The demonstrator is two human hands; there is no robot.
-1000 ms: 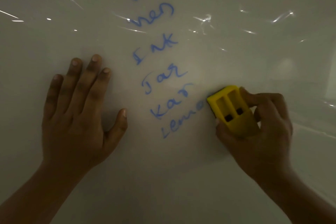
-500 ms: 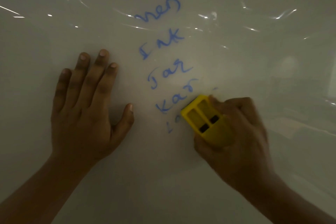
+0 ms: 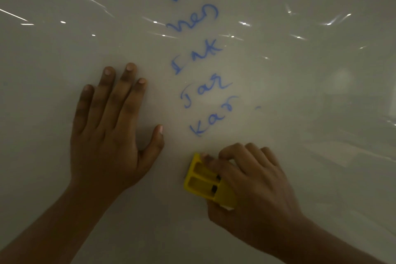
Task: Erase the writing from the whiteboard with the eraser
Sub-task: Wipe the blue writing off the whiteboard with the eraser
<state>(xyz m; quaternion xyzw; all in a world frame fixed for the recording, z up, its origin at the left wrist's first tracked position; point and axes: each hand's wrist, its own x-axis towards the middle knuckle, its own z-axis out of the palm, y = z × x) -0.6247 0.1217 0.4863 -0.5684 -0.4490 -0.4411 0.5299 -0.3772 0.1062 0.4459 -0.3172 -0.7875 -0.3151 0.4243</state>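
L hand (image 3: 107, 135) flat, grip apart on whiteboard (image 3: 300, 92); R hand (image 3: 252, 184) grip clamped round yellow eraser (image 3: 203, 182) below blue writing (image 3: 197, 66).

right hand (image 3: 252, 182) + yellow eraser (image 3: 205, 184): swept toward 7 o'clock, from right of bottom word to below the writing (image 3: 199, 66) | bottom word: wiped off | faint blue fleck (image 3: 258, 107): remains at 3 o'clock of "Kar"

Two hands (image 3: 107, 146), one yellow eraser (image 3: 203, 184), one whiteboard (image 3: 300, 92), five blue words (image 3: 197, 55)
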